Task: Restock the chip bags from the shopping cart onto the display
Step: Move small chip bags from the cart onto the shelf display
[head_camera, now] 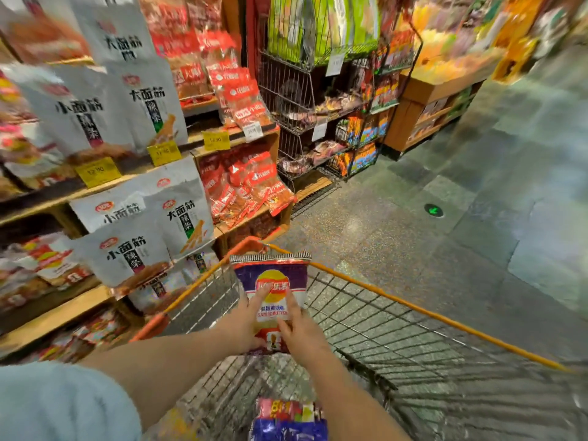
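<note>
Purple chip bag (272, 288), one unit, is standing upright above the shopping cart (397, 300), long axis vertical, both hands grasping its lower half: left hand (243, 326) and right hand (300, 329) each taking a side. Display shelves (95, 189) are lying to the left, nearer the left hand; further bags (288, 421) are waiting in the cart.

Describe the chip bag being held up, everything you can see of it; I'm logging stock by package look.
The chip bag is a glossy purple foil pack with a white lower panel, a round yellow-and-red logo, purple print and a crimped, striped top seal. It looks full and sealed. It is held upright above the wire shopping cart, facing the camera. The left hand and right hand grip its lower half, fingers spread over the front.
</note>
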`<act>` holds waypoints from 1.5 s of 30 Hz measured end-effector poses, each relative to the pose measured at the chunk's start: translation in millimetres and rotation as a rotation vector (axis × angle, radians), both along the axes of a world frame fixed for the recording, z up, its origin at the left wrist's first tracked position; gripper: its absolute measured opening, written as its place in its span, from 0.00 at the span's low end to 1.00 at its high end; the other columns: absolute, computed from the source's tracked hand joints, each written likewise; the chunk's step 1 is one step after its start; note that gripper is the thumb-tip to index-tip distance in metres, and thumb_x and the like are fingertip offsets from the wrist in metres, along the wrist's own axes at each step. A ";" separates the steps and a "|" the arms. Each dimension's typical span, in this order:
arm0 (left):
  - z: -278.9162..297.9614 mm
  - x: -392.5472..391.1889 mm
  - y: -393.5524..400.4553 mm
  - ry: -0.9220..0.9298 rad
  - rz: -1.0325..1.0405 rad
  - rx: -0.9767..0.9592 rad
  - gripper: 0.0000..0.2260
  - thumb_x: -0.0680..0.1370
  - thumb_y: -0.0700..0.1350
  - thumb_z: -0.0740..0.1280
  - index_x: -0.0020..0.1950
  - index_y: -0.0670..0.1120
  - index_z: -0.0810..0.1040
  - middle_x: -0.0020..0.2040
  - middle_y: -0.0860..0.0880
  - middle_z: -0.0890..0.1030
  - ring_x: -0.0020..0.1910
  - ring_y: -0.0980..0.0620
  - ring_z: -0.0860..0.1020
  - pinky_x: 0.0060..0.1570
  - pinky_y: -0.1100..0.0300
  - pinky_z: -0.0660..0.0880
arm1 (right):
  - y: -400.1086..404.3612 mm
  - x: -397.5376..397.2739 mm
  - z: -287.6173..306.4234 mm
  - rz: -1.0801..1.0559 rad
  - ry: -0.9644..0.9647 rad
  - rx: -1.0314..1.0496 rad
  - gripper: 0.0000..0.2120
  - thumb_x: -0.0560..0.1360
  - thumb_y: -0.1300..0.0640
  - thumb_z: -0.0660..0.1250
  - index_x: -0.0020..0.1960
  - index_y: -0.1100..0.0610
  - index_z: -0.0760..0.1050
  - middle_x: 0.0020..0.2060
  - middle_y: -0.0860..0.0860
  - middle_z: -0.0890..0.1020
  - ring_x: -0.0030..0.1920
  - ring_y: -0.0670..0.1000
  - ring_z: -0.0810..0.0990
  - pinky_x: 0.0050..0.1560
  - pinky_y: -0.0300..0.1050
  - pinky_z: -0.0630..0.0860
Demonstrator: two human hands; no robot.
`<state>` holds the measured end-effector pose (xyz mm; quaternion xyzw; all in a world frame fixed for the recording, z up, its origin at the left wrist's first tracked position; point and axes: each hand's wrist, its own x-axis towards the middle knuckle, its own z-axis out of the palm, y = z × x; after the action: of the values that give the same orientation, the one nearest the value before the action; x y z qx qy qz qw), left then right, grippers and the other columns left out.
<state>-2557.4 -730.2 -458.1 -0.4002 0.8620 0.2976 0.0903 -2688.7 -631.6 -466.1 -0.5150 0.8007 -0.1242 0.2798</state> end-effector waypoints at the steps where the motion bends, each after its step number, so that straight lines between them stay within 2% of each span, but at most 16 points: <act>1: 17.7 4.4 -2.9 0.007 -0.010 -0.013 0.53 0.69 0.49 0.76 0.74 0.64 0.35 0.76 0.36 0.49 0.63 0.41 0.74 0.57 0.55 0.73 | -1.6 4.2 15.0 -0.009 0.012 -0.040 0.32 0.81 0.42 0.52 0.76 0.39 0.35 0.70 0.58 0.67 0.63 0.58 0.72 0.62 0.52 0.70; 3: 51.1 18.4 -7.3 0.005 -0.025 -0.033 0.51 0.70 0.48 0.75 0.74 0.64 0.37 0.76 0.36 0.46 0.62 0.41 0.74 0.53 0.56 0.73 | -2.2 20.4 42.5 -0.043 0.018 -0.109 0.31 0.81 0.43 0.53 0.76 0.39 0.37 0.69 0.57 0.68 0.63 0.58 0.72 0.62 0.51 0.70; 6: 96.7 41.5 -15.6 0.100 -0.036 -0.120 0.50 0.70 0.48 0.75 0.74 0.66 0.39 0.73 0.39 0.56 0.57 0.41 0.75 0.44 0.58 0.72 | -9.0 48.7 81.9 -0.123 -0.039 -0.231 0.31 0.80 0.44 0.55 0.74 0.34 0.39 0.66 0.55 0.72 0.60 0.57 0.75 0.59 0.51 0.73; 9: 137.4 80.9 -26.4 0.217 -0.019 -0.149 0.50 0.69 0.47 0.76 0.74 0.65 0.40 0.72 0.40 0.59 0.60 0.41 0.73 0.53 0.52 0.75 | -25.0 81.9 121.0 -0.139 -0.066 -0.371 0.31 0.79 0.44 0.56 0.70 0.26 0.38 0.65 0.56 0.72 0.59 0.58 0.75 0.57 0.57 0.75; 14: 188.9 179.5 -43.7 0.355 0.073 -0.214 0.50 0.69 0.46 0.77 0.74 0.66 0.42 0.74 0.45 0.57 0.62 0.43 0.73 0.59 0.47 0.73 | -51.7 168.4 183.1 -0.063 -0.123 -0.443 0.29 0.81 0.45 0.56 0.75 0.36 0.45 0.49 0.46 0.79 0.53 0.52 0.77 0.54 0.54 0.75; 17: 215.1 253.1 -53.9 0.355 0.136 -0.283 0.49 0.70 0.48 0.76 0.75 0.65 0.41 0.75 0.46 0.57 0.61 0.43 0.74 0.54 0.49 0.76 | -70.5 229.4 207.2 0.018 -0.159 -0.502 0.29 0.81 0.46 0.57 0.75 0.35 0.45 0.37 0.37 0.68 0.39 0.40 0.69 0.47 0.45 0.68; 20: 240.2 329.7 -63.1 0.371 0.197 -0.398 0.49 0.70 0.50 0.75 0.75 0.64 0.40 0.73 0.46 0.61 0.63 0.43 0.73 0.53 0.48 0.77 | -91.8 295.5 231.3 0.124 -0.222 -0.575 0.29 0.81 0.48 0.57 0.76 0.36 0.47 0.35 0.38 0.69 0.35 0.37 0.66 0.45 0.43 0.67; 26: 274.5 480.5 -71.6 0.329 0.326 -0.486 0.48 0.72 0.49 0.74 0.75 0.62 0.39 0.76 0.45 0.56 0.58 0.43 0.76 0.48 0.50 0.78 | -134.5 434.9 268.1 0.349 -0.296 -0.608 0.29 0.81 0.51 0.57 0.77 0.42 0.47 0.36 0.35 0.67 0.35 0.34 0.65 0.42 0.34 0.64; 28: 287.3 525.2 -76.9 0.299 0.374 -0.500 0.48 0.73 0.48 0.73 0.75 0.62 0.38 0.76 0.47 0.55 0.63 0.43 0.72 0.53 0.49 0.77 | -146.3 479.6 279.9 0.420 -0.318 -0.599 0.29 0.82 0.50 0.57 0.77 0.41 0.45 0.46 0.35 0.70 0.42 0.35 0.68 0.48 0.36 0.66; 30: 298.9 566.4 -81.8 0.248 0.426 -0.514 0.47 0.73 0.48 0.72 0.75 0.62 0.38 0.76 0.47 0.55 0.64 0.43 0.71 0.53 0.50 0.77 | -161.5 518.9 286.8 0.462 -0.330 -0.608 0.29 0.81 0.48 0.57 0.76 0.38 0.45 0.52 0.44 0.72 0.48 0.42 0.70 0.52 0.39 0.66; 32: 305.8 603.1 -85.9 0.215 0.472 -0.536 0.47 0.74 0.49 0.72 0.75 0.63 0.37 0.75 0.45 0.56 0.61 0.42 0.73 0.49 0.52 0.77 | -177.3 555.7 289.9 0.510 -0.345 -0.641 0.29 0.81 0.49 0.58 0.75 0.37 0.46 0.46 0.49 0.74 0.40 0.41 0.70 0.47 0.40 0.68; 33: 308.4 620.6 -87.7 0.200 0.493 -0.549 0.46 0.74 0.50 0.72 0.75 0.63 0.37 0.74 0.45 0.56 0.60 0.43 0.74 0.49 0.52 0.78 | -184.1 573.2 292.3 0.542 -0.360 -0.652 0.29 0.81 0.50 0.58 0.76 0.37 0.47 0.46 0.47 0.73 0.39 0.39 0.70 0.47 0.37 0.68; 35: 313.5 654.0 -91.7 0.160 0.523 -0.558 0.46 0.74 0.51 0.71 0.74 0.64 0.36 0.75 0.45 0.55 0.58 0.44 0.75 0.46 0.55 0.77 | -198.7 605.5 295.1 0.601 -0.403 -0.652 0.29 0.81 0.51 0.58 0.76 0.40 0.49 0.56 0.41 0.72 0.50 0.35 0.70 0.53 0.30 0.65; 39: 332.9 724.7 -106.2 0.125 0.531 -0.584 0.44 0.75 0.49 0.71 0.74 0.65 0.38 0.74 0.45 0.58 0.53 0.46 0.76 0.41 0.60 0.72 | -229.8 667.2 302.5 0.729 -0.460 -0.639 0.28 0.81 0.49 0.59 0.72 0.32 0.46 0.44 0.35 0.69 0.41 0.36 0.71 0.46 0.30 0.68; 43: 351.1 795.4 -132.6 0.073 0.579 -0.683 0.45 0.73 0.51 0.72 0.73 0.68 0.39 0.66 0.45 0.66 0.49 0.49 0.74 0.43 0.60 0.73 | -272.4 734.2 312.1 0.821 -0.563 -0.658 0.29 0.80 0.52 0.60 0.67 0.29 0.47 0.63 0.38 0.70 0.59 0.36 0.70 0.56 0.25 0.67; 45: 355.3 830.0 -151.7 0.051 0.595 -0.740 0.45 0.73 0.51 0.73 0.73 0.69 0.39 0.67 0.46 0.66 0.48 0.51 0.74 0.44 0.59 0.75 | -300.6 769.6 316.6 0.872 -0.567 -0.689 0.28 0.79 0.51 0.60 0.70 0.32 0.48 0.61 0.39 0.72 0.53 0.29 0.71 0.52 0.25 0.69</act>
<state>-1727.4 -882.0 -102.8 -0.6276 0.7600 -0.0066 -0.1688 -1919.1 -932.2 -149.5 -0.8021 0.3255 -0.3815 0.3242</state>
